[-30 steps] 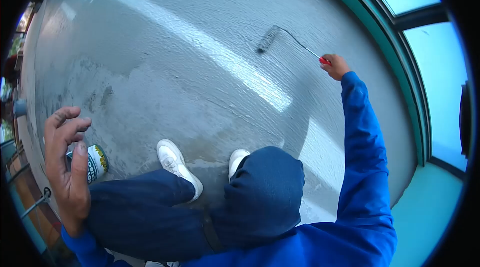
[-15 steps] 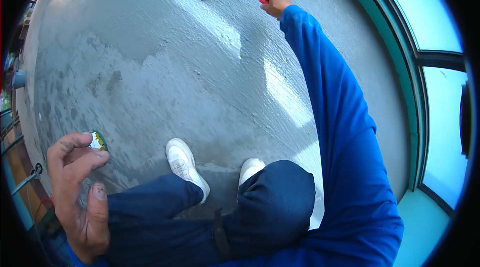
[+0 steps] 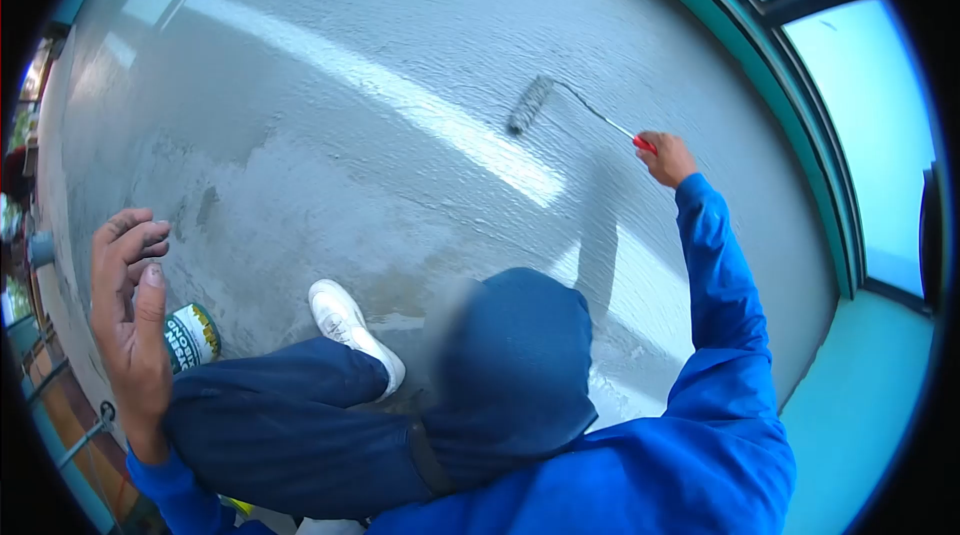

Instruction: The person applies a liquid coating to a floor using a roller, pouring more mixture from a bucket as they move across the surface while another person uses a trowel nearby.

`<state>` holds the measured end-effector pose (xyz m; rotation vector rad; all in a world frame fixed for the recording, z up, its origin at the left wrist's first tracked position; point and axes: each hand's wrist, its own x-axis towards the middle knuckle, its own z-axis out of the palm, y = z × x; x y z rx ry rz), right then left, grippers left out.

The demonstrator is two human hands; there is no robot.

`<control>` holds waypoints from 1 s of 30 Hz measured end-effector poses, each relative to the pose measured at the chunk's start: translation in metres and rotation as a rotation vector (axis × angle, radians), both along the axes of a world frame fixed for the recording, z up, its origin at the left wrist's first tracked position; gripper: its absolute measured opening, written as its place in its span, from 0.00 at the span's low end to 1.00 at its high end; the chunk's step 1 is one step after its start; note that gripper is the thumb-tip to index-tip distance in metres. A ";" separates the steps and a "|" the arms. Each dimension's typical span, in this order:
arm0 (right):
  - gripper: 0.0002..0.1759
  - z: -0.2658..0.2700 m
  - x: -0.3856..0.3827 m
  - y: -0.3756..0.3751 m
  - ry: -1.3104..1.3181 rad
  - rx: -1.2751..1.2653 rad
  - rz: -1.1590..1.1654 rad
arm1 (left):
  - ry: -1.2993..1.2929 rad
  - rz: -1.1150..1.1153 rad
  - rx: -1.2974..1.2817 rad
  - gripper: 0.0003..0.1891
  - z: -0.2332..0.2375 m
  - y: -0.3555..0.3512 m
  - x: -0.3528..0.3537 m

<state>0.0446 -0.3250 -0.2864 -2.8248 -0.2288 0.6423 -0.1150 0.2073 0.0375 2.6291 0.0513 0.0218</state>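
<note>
My right hand is closed around the red handle of a paint roller. The roller's grey, wet-looking sleeve rests on the grey coated floor, joined to the handle by a thin bent rod. On the left, my left hand is raised with fingers loosely curled and apart, holding nothing. Just beside it a green, white and yellow labelled can stands on the floor, partly hidden by that hand and my leg.
My white shoe stands on the duller, patchy floor nearest me. Along the right runs a teal frame with bright window panes. A grey pipe stub and a metal rod lie at the left edge.
My right hand has drawn the roller nearer and to the right across the floor. The left hand has risen slightly, and more of the can shows. One shoe has gone from sight behind my knee.
</note>
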 end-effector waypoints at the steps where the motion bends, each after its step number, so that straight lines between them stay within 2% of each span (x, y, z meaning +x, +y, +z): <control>1: 0.16 0.003 -0.021 -0.024 0.007 -0.041 -0.055 | -0.005 0.013 0.015 0.14 0.000 0.000 -0.001; 5: 0.17 0.023 -0.102 -0.121 0.124 -0.109 -0.294 | 0.038 -0.038 0.046 0.15 -0.006 0.011 0.003; 8: 0.15 0.031 -0.165 -0.192 0.046 -0.181 -0.356 | -0.010 -0.047 0.072 0.16 -0.014 0.019 0.000; 14: 0.14 0.061 -0.266 -0.296 0.212 -0.516 -0.607 | -0.005 -0.034 0.139 0.18 -0.021 0.029 0.002; 17: 0.16 0.064 -0.302 -0.351 0.242 -0.518 -0.632 | -0.020 -0.037 0.139 0.17 -0.022 0.028 0.001; 21: 0.15 0.067 -0.310 -0.365 0.234 -0.536 -0.596 | -0.014 -0.059 0.147 0.17 -0.022 0.029 0.001; 23: 0.14 0.060 -0.299 -0.356 0.216 -0.462 -0.560 | -0.009 -0.056 0.132 0.17 -0.022 0.034 0.003; 26: 0.14 0.044 -0.261 -0.316 0.180 -0.344 -0.446 | -0.016 -0.056 0.190 0.18 -0.022 0.031 0.000; 30: 0.14 0.026 -0.190 -0.243 0.119 -0.174 -0.243 | -0.001 -0.088 0.120 0.17 -0.018 0.024 0.000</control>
